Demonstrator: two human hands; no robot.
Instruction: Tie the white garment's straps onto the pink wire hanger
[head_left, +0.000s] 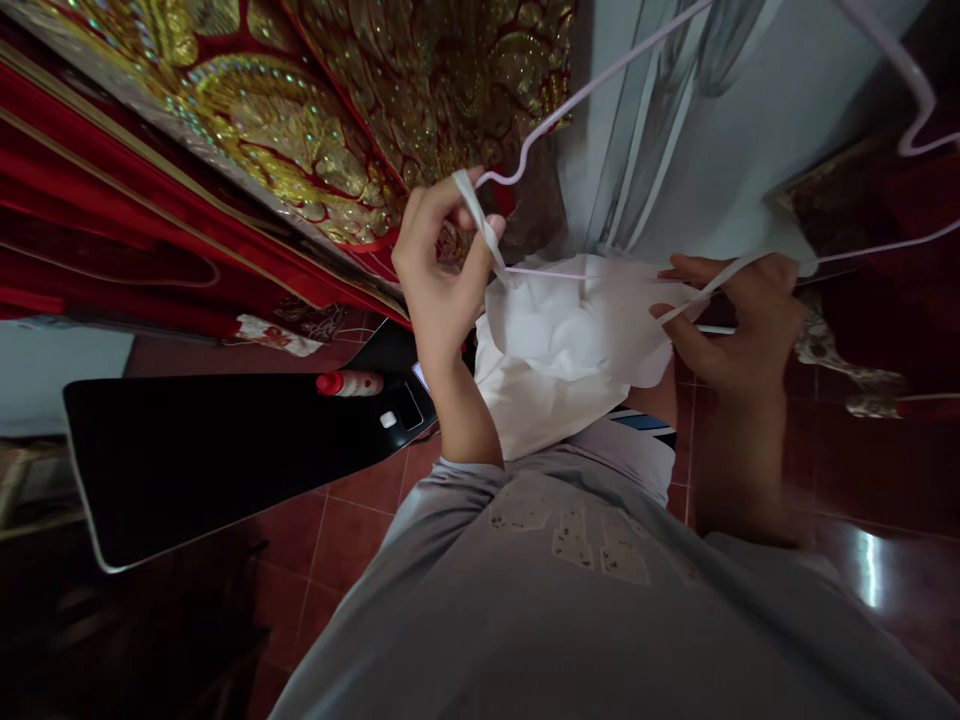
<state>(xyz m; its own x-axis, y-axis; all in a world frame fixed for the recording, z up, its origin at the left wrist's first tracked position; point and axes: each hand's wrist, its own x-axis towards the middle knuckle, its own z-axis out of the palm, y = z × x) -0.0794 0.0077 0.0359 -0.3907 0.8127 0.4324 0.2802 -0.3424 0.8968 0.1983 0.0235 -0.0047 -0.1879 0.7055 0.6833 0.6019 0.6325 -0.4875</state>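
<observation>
A white camisole-like garment (555, 330) with pale round pads hangs in front of me, above my lap. Its thin straps loop over the notched shoulders of a pale pink hanger (600, 78), whose straight bar crosses the garment's top. My left hand (442, 265) is closed around the left strap and the hanger's corner, with the strap running between finger and thumb. On the other side, my right hand (739, 315) is at the right strap, thumb and forefinger a little apart at the garment's upper edge, the other fingers curled by the hanger's corner.
Gold sequined cloth (255, 120) and red fabric (112, 190) hang at the left. A black tabletop (202, 460) bears a red-capped bottle (351, 383), a small white case (388, 420) and a partly hidden phone (421, 376). Dark red cloth (885, 320) hangs right, above red floor tiles (352, 525).
</observation>
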